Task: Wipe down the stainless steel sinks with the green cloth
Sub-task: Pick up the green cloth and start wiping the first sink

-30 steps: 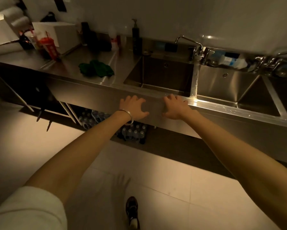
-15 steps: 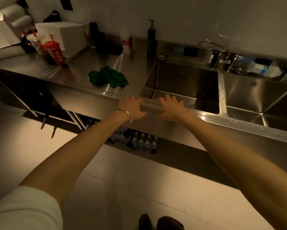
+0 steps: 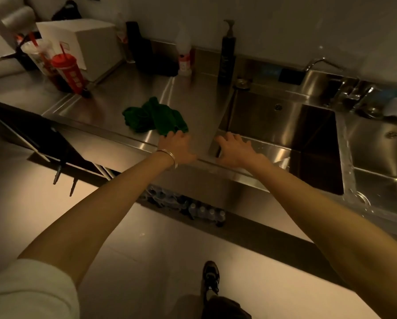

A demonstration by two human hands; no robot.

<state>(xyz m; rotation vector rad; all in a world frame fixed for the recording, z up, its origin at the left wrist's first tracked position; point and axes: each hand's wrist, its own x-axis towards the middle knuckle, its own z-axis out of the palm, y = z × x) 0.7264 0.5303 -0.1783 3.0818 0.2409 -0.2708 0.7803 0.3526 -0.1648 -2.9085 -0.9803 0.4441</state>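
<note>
The green cloth [image 3: 155,116] lies in a bunch on the steel table [image 3: 114,97], left of the first sink [image 3: 282,125]. The left hand [image 3: 178,146] is flat with its fingers spread, and the fingertips reach the near edge of the cloth. The right hand [image 3: 235,149] is flat and spread too, over the sink's front corner, well away from the cloth. Neither hand holds anything.

Dim warm light; glare streaks on steel counter [image 3: 114,104]; soft blur throughout; wide-angle bending at edges.
</note>
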